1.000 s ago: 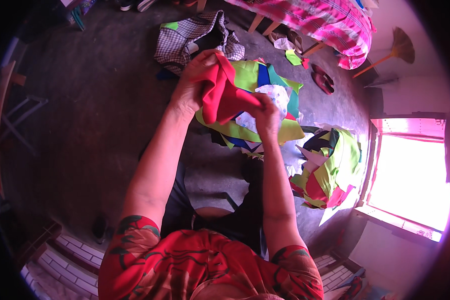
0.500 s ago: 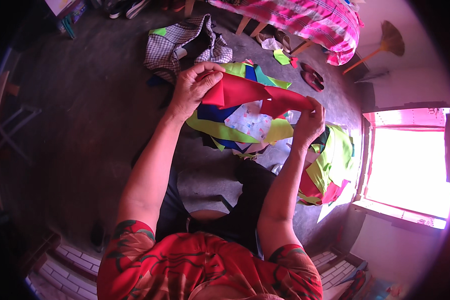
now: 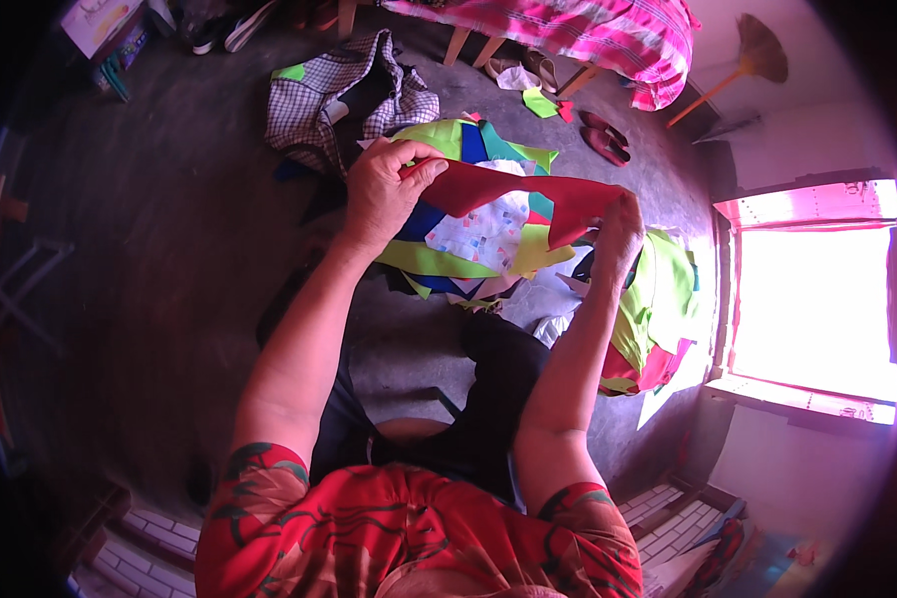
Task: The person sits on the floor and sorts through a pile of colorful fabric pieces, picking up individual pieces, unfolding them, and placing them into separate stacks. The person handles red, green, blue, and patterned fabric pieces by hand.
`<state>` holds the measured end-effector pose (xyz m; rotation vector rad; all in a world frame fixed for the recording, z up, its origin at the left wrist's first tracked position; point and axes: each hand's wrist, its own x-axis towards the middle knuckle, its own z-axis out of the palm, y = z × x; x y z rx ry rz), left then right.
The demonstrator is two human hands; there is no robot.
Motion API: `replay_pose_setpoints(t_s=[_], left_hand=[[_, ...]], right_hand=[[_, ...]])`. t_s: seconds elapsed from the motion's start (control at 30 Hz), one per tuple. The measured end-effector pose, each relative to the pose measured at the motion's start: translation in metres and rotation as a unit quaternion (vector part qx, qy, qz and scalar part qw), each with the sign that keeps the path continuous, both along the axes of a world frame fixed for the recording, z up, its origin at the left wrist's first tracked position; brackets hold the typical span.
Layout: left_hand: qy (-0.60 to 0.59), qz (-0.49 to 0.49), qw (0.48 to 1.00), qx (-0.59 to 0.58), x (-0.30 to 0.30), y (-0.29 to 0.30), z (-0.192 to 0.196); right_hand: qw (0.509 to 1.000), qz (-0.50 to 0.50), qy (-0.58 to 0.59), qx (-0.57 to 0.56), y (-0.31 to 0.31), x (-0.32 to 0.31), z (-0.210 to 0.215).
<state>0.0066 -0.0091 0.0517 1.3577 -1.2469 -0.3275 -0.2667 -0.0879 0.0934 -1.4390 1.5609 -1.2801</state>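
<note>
Between my two hands a red fabric scrap (image 3: 488,186) is stretched out, narrow in the middle and wider toward both ends. My left hand (image 3: 381,191) pinches its left end between thumb and fingers. At the other end my right hand (image 3: 620,234) is closed on the cloth. Below and beyond the scrap lies a heap of cut fabric pieces in lime green (image 3: 439,261), blue, teal and a white print (image 3: 480,227). Part of that heap is hidden behind the red piece and my hands.
A second pile of lime and red cloth (image 3: 658,299) lies to the right near a bright window (image 3: 812,309). Checked cloth (image 3: 309,105) is on the floor beyond my left hand. Shoes (image 3: 605,140), a pink-covered piece of furniture (image 3: 608,45) and a broom (image 3: 760,52) are farther off.
The red scrap is pulled straighter and flatter, its folded left part opened out. My hands sit slightly farther apart. The whole view has shifted a little.
</note>
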Motion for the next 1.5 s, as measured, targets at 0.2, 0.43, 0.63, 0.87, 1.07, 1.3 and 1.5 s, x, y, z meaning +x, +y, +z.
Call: replay_pose_setpoints(t_s=[0.2,0.43,0.63,0.87,1.07,1.3,1.5], left_hand=[[0.027,0.031,0.998,-0.042,-0.012,-0.01,0.0],[-0.052,-0.018,0.998,-0.044,-0.009,-0.002,0.002],[-0.295,-0.133,0.941,0.097,-0.015,0.015,-0.024],[-0.38,-0.164,0.899,0.145,-0.026,0.02,-0.058],[-0.373,-0.221,0.865,0.253,-0.023,0.024,-0.054],[-0.327,-0.341,0.763,0.44,-0.028,0.024,-0.042],[-0.308,-0.323,0.799,0.404,-0.026,0.025,-0.041]], right_hand=[[0.995,0.061,-0.051,-0.053,-0.025,-0.015,-0.027],[0.942,0.031,0.216,-0.255,-0.019,-0.023,-0.049],[0.922,0.147,0.357,0.026,0.0,-0.042,-0.112],[0.909,0.102,0.405,0.009,0.003,-0.042,-0.117],[0.871,0.133,0.462,0.105,0.005,-0.044,-0.113],[0.845,0.122,0.507,0.118,-0.002,-0.036,-0.125],[0.871,0.096,0.482,-0.024,-0.014,-0.016,-0.113]])
